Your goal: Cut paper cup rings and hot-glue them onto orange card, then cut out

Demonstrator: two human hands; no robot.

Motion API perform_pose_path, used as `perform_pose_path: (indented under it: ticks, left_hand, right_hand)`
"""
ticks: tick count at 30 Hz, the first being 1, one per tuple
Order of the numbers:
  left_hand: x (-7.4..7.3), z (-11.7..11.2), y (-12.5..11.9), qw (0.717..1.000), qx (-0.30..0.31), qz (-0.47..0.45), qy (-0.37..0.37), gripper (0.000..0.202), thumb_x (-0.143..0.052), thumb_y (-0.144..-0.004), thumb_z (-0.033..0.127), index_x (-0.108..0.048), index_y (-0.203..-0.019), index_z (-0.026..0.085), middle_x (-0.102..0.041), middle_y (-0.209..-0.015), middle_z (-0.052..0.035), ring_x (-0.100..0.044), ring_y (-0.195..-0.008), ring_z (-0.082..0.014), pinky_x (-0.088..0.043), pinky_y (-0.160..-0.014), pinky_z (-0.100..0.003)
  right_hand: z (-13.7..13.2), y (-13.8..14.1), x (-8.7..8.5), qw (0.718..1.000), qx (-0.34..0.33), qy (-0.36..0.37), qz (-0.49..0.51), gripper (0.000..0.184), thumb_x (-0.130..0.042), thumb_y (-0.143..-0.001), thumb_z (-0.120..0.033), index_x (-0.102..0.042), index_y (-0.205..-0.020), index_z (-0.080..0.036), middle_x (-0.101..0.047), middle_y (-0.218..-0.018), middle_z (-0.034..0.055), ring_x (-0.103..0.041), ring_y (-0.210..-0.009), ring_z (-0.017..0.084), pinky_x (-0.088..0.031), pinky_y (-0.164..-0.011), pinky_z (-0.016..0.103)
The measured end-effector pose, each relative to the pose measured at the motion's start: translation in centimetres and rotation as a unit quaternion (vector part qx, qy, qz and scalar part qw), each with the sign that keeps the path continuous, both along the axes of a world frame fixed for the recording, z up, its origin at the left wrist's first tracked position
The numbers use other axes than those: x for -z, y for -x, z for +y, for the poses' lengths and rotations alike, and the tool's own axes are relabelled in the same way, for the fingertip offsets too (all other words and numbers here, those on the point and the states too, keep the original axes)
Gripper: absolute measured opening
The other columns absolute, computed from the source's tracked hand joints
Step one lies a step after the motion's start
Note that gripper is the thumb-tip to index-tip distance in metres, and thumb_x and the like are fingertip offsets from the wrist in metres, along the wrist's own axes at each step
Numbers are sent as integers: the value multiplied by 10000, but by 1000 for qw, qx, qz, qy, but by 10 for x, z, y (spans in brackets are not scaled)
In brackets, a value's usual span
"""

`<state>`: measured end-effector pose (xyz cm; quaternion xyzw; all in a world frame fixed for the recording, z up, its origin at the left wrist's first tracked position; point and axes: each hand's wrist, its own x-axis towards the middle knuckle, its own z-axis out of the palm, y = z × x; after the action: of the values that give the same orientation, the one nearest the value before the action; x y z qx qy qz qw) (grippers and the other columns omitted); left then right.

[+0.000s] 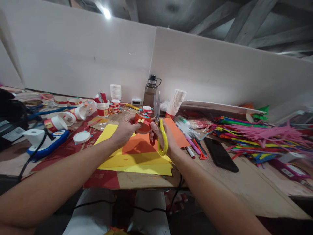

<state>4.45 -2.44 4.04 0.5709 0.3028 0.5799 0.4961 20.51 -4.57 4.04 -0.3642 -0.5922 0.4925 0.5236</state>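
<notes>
My left hand [125, 129] pinches a red-orange paper cup piece [143, 126] with a gold label. My right hand [169, 142] is wrapped round a pair of scissors [162, 140] with a yellow handle. The scissor blades point upward, slightly apart, to the right of the cup piece. Fingertips of the right hand lie against or very close to the piece's right side; whether they touch it I cannot tell. Below both hands, an orange paper sheet [137, 147] lies on yellow paper sheets [137, 160].
Behind the hands stand a bottle [149, 93], a stack of paper cups [176, 101] and a cup of red pieces [102, 109]. To the right lie markers [195, 147], a phone [221, 154] and colourful pipe cleaners [264, 135]. A white lid [81, 137] and a blue-based device [50, 143] are left.
</notes>
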Motion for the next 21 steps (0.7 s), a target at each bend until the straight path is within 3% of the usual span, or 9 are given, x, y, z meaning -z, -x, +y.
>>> perform_pose_path:
  ticks: [4,11,14,18,21]
  left_hand:
    - [3,2,-1,999,5,-35,12,184,-758,-662,221,-712,-833,172,-659,-681,13,-497,-540,-79,-325,-474,-192]
    - [1,-2,-6,994,4,-76,78,242,-782,-633,240,-696,-843,158,-704,-780,-6,-611,-641,-119,-453,-582,-217]
    - [1,-5,-9,991,41,-71,106,252,-801,-634,258,-694,-838,154,-697,-752,-1,-598,-605,-106,-434,-557,-207]
    - [2,-4,-11,983,97,-103,114,267,-813,-623,204,-705,-858,140,-714,-790,-18,-613,-648,-103,-453,-616,-210]
    - [-2,-1,-10,977,75,-154,124,212,-801,-614,161,-700,-795,119,-714,-762,-22,-622,-666,-101,-471,-651,-205]
  right_hand:
    - [-4,-2,-3,1000,-6,-6,3,441,-630,-793,-583,-477,-1024,-239,-478,-642,-76,-477,-473,88,-426,-404,216]
    - [0,-6,2,1000,-7,-20,-21,435,-694,-754,-518,-491,-1021,-241,-483,-611,-95,-448,-436,74,-390,-384,200]
    - [1,-7,3,1000,1,-10,-26,450,-723,-729,-496,-483,-1020,-250,-466,-581,-108,-441,-428,76,-371,-382,195]
    - [-2,-7,1,998,15,-31,-43,407,-662,-786,-522,-467,-1008,-243,-450,-579,-104,-416,-427,77,-360,-398,209]
    - [-6,-7,-2,996,28,-59,-64,392,-592,-837,-552,-467,-1035,-237,-431,-632,-85,-411,-481,77,-363,-446,216]
